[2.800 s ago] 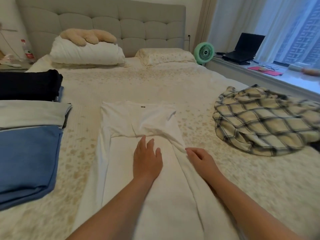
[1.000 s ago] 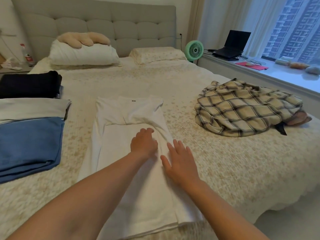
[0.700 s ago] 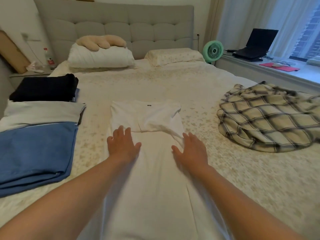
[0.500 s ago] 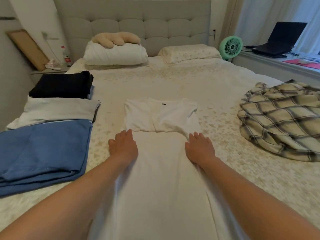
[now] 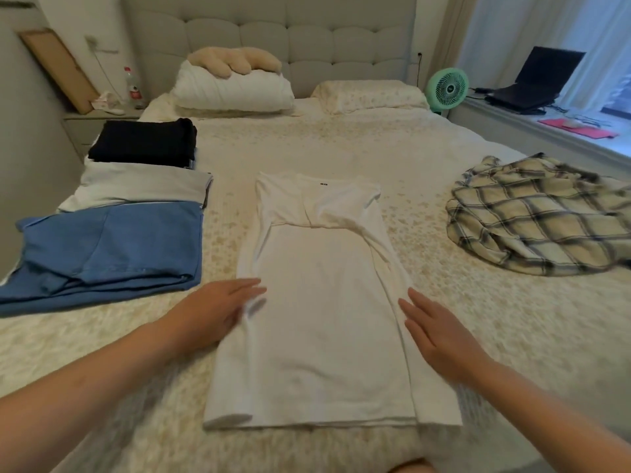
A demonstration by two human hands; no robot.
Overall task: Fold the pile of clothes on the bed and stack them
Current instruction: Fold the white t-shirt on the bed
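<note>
Bed (image 5: 341, 145) bearing a white garment (image 5: 317, 302), laid flat at centre with sleeves folded in. Folded stack (image 5: 112, 240) at left; crumpled plaid shirt (image 5: 539, 216) at right. Left hand (image 5: 218, 310) and right hand (image 5: 440, 332), fingers straight, flank the garment's side edges.

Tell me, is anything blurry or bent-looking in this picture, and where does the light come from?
Head view: the left hand is smeared by motion blur at its fingers, the right hand less so. The white shirt looks sharp. Wide-angle distortion curves the headboard and the frame edges. Daylight enters through the window at right, which looks bright.
</note>
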